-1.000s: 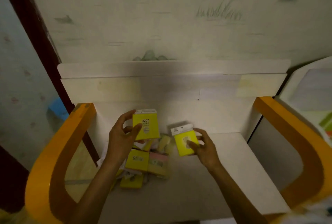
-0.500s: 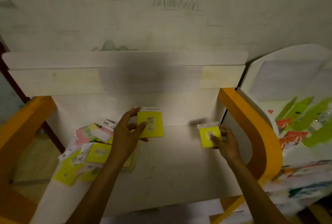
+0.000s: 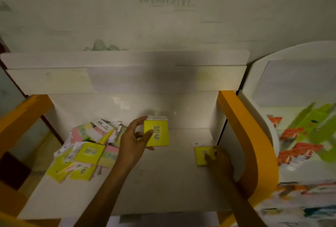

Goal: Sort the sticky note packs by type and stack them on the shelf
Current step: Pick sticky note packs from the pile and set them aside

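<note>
My left hand [image 3: 133, 144] holds a yellow sticky note pack marked 2207 [image 3: 157, 134] upright above the middle of the white shelf [image 3: 163, 181], thumb on its front. My right hand [image 3: 221, 161] presses a second yellow pack [image 3: 202, 155] flat onto the shelf at its right end, close to the orange side panel [image 3: 249, 135]. A loose pile of yellow and pink packs [image 3: 85, 148] lies on the left part of the shelf.
A white back panel [image 3: 127, 79] rises behind the shelf, and an orange panel [image 3: 20, 119] closes the left side. A white rack [image 3: 300, 135] with green and orange printed packets stands to the right. The pile overhangs the shelf's left front corner.
My right hand has carried its yellow pack rightward and down onto the shelf's right end. The left hand keeps its 2207 pack raised, and my view has swung to the right.
</note>
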### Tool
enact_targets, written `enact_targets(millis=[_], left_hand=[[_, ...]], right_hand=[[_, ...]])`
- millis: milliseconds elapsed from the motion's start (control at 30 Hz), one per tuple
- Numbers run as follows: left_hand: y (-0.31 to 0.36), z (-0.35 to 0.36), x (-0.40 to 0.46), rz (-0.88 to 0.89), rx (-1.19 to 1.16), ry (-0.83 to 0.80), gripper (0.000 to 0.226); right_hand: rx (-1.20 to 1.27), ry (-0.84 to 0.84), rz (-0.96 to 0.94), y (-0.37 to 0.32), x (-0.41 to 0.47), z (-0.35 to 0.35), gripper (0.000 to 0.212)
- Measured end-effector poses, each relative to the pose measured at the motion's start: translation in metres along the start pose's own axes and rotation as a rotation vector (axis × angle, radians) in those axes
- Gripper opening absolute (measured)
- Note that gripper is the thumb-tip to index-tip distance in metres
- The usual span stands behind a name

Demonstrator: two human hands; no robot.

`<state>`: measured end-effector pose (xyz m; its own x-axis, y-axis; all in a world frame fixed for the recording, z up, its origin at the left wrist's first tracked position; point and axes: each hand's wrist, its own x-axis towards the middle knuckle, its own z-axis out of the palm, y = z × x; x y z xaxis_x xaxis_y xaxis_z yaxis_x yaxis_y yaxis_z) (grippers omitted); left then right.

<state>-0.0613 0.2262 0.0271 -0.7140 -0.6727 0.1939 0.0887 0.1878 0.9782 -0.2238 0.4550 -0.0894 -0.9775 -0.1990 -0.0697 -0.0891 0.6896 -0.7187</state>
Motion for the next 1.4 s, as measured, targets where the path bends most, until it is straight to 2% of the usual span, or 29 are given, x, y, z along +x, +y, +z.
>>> enact_targets(millis=[133,233,367,500,600,767,867,967,1267,1400], left_hand=[[-0.021,0.030,0.006,-0.019,-0.003,-0.066,0.041],[-0.041,0.065,0.007,-0.038,0.055,-0.132,0.041],[-0.069,0.117,0.005,-0.115,0.096,-0.220,0.042],[-0.089,0.153,0.000,-0.091,0.170,-0.284,0.043],[-0.103,0.166,0.000,-0.027,0.349,-0.313,0.044],[-0.117,0.175,0.001,-0.011,0.589,-0.391,0.052],[-0.119,0.166,0.004,0.000,0.725,-0.399,0.061],[-0.114,0.141,0.009,0.027,0.755,-0.374,0.063],[-0.065,0.007,0.040,0.061,0.723,-0.304,0.056],[-0.047,-0.059,0.050,0.081,0.761,-0.233,0.051]], right_hand=[[-0.131,0.101,-0.034,-0.010,-0.005,-0.007,0.053],[0.012,0.263,-0.129,-0.028,-0.004,-0.019,0.041],[0.272,0.336,-0.222,-0.048,0.000,-0.037,0.026],[0.310,0.314,-0.258,-0.053,0.002,-0.043,0.020],[0.313,0.255,-0.254,-0.051,0.004,-0.040,0.019],[0.307,0.256,-0.243,-0.044,0.006,-0.038,0.022],[0.293,0.247,-0.217,-0.043,0.007,-0.035,0.025],[0.253,0.203,-0.220,-0.045,0.009,-0.032,0.025],[0.082,-0.185,-0.378,-0.064,0.015,-0.001,0.037],[0.065,-0.238,-0.408,-0.090,0.004,0.027,0.038]])
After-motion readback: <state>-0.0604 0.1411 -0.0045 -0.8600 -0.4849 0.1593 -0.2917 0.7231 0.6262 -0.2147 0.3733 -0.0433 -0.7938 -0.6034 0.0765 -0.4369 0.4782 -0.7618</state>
